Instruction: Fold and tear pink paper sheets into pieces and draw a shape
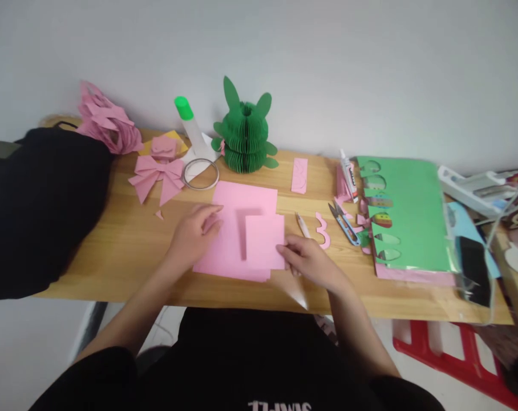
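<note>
Head view: right hand (305,256) pinched card (263,242) by edge, I judged, baring face; left hand (198,233) open over sheets (244,198), nine o'clock.

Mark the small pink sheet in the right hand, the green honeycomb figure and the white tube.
Small pink sheet (263,241), head view: middle of its face.
Green honeycomb figure (254,140), head view: pleated body.
White tube (348,178), head view: printed side.

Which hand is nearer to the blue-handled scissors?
Right. The right hand is left of the scissors, holding a pink paper; the left hand is farther left, at the left edge of the pink sheets.
</note>
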{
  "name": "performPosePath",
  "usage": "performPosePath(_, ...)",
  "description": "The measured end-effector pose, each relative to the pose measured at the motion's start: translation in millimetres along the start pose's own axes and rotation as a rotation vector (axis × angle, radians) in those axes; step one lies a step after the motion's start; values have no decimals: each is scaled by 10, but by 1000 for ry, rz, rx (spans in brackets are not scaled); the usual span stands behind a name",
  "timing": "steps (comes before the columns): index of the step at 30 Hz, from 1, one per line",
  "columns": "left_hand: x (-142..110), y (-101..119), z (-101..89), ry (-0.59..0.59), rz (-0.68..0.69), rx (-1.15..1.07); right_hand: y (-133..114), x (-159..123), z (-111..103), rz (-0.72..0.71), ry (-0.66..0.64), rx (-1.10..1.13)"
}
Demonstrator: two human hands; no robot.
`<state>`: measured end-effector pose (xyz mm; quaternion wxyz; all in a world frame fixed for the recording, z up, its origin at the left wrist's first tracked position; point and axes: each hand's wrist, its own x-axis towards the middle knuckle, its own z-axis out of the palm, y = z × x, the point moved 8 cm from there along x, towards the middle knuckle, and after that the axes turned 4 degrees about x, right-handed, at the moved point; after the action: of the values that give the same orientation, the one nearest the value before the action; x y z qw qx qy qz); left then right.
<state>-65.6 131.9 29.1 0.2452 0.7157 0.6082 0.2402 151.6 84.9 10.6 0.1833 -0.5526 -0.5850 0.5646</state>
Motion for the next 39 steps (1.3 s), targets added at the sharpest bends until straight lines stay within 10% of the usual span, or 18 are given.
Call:
performPosePath(7,213,142,197,-261,149,230,-298,483,306,57,77,-330)
performPosePath(13,232,133,371,-349,98,331,-243,419,-76,80,352,-595)
performPosePath(21,225,127,389,-371,94,314,-194,565,-169,120,253,-598)
performPosePath(39,323,246,246,-90,127,-199,-215,546,143,-71,158,567)
